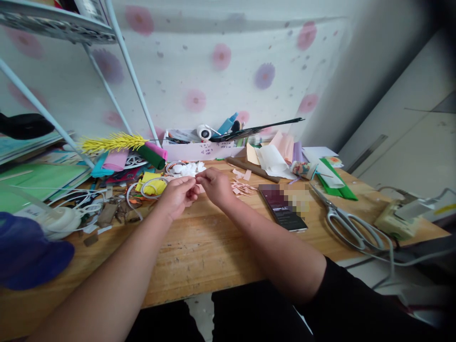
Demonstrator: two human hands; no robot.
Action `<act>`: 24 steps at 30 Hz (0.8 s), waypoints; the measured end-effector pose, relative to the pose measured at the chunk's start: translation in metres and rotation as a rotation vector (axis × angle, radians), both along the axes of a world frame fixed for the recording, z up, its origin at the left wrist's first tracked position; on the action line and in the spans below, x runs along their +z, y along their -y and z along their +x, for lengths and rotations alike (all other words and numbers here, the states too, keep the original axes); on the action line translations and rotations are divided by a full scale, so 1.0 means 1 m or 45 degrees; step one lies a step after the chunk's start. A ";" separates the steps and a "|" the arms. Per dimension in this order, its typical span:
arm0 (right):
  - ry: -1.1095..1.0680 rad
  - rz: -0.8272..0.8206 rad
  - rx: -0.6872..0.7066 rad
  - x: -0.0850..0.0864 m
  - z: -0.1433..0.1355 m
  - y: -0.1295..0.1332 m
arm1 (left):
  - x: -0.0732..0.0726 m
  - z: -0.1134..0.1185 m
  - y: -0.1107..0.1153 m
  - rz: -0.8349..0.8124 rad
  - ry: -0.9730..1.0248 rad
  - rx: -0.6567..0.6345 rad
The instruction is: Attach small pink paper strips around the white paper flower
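Observation:
My left hand (178, 195) and my right hand (214, 186) meet over the middle of the wooden table, their fingertips pinched together. Whatever lies between the fingers is too small or too hidden to name. Just behind them sits a pile of white petal-like pieces (187, 169). Peach-coloured paper strips (242, 188) lie in a heap to the right of my right hand, with a few small paper pieces above them. Left of my left hand are a yellow piece (148, 183) and a loop of white cable.
A phone (284, 207) and large grey scissors (347, 223) lie to the right, near a power strip (395, 221). A white box (192, 151) of tools stands at the back. Cables and scraps crowd the left, beside a blue object (30, 251) and a metal rack (130, 66).

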State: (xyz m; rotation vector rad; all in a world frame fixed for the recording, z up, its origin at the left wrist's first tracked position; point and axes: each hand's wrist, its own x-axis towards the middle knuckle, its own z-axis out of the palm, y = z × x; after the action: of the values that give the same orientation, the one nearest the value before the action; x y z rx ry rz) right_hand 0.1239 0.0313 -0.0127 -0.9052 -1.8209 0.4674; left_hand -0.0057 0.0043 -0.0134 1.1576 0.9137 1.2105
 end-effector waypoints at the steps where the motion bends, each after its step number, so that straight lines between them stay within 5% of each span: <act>1: 0.026 -0.001 -0.020 0.001 0.001 0.000 | 0.001 -0.001 0.000 0.027 -0.038 0.024; 11: 0.054 -0.032 -0.211 0.001 0.007 -0.008 | 0.006 -0.019 -0.011 0.099 -0.205 0.569; 17: -0.057 -0.223 -0.211 -0.002 0.023 -0.020 | -0.009 -0.035 -0.024 0.236 -0.665 0.786; 24: -0.130 -0.458 -0.081 -0.023 0.031 -0.040 | -0.017 -0.050 -0.029 0.321 -1.455 0.647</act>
State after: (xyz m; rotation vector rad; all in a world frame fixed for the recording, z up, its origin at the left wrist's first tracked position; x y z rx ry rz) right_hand 0.1545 0.0715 -0.0355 -1.1562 -1.6368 0.8036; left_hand -0.0559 0.0332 -0.0303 1.9470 2.0361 1.0040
